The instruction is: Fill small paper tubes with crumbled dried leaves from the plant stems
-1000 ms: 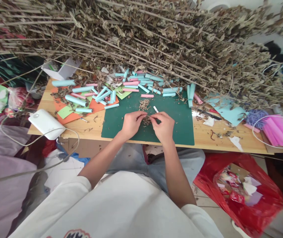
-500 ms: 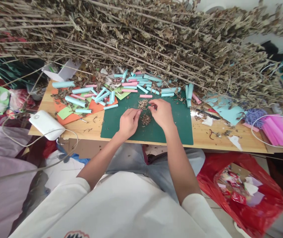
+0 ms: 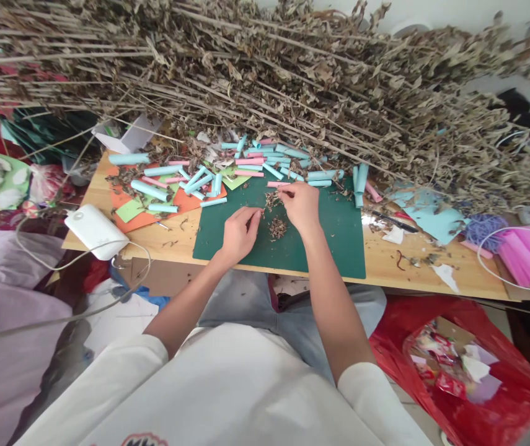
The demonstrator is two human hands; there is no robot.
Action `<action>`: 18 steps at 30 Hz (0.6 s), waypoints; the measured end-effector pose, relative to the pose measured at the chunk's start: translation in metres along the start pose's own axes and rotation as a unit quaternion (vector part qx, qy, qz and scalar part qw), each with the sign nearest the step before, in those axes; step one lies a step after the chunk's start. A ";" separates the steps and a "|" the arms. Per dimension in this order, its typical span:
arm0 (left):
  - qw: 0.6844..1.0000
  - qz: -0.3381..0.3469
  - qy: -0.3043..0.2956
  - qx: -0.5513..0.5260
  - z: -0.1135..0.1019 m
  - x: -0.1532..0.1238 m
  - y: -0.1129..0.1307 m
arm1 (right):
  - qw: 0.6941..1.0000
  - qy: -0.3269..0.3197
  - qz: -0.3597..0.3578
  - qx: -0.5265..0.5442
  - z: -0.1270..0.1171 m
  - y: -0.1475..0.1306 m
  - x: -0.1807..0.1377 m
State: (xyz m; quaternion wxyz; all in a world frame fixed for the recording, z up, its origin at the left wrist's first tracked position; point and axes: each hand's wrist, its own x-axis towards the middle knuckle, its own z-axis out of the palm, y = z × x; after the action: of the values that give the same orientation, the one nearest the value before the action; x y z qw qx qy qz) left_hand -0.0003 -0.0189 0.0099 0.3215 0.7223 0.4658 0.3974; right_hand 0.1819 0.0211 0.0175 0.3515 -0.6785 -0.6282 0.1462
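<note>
My left hand (image 3: 239,232) rests on the green cutting mat (image 3: 339,248) with its fingers curled together, fingertips pointing at a small heap of crumbled dry leaves (image 3: 277,228). My right hand (image 3: 300,204) reaches further up the mat, fingers pinched at a second leaf heap (image 3: 271,199) beside a pink paper roll (image 3: 274,184). What the pinch holds is too small to make out. Several blue and pink paper rolls (image 3: 265,162) lie along the mat's far edge.
A big pile of dry leafy stalks (image 3: 292,80) overhangs the back of the wooden table (image 3: 432,279). Orange and green paper sheets (image 3: 153,207) and a white device with a cable (image 3: 96,230) lie left. Blue paper, purple string and pink rolls (image 3: 520,248) lie right. A red bag (image 3: 469,365) sits below.
My right hand has left the near leaf heap and moved up the mat to the far heap. My left hand stayed near the middle. The small white roll is no longer seen.
</note>
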 end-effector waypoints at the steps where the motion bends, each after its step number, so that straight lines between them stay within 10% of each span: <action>1: 1.000 -0.004 0.001 -0.004 0.000 0.001 0.000 | 1.000 0.010 0.008 0.013 -0.002 0.001 -0.001; 18: 0.993 -0.030 -0.061 -0.095 0.020 0.043 -0.002 | 0.908 0.047 0.199 0.365 0.000 0.002 -0.019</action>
State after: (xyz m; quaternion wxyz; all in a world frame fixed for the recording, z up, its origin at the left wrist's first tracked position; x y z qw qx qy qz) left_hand 0.0271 0.0198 0.0105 0.4284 0.6968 0.4272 0.3854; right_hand 0.1802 0.0025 0.0114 0.5678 -0.6196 -0.3656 0.4000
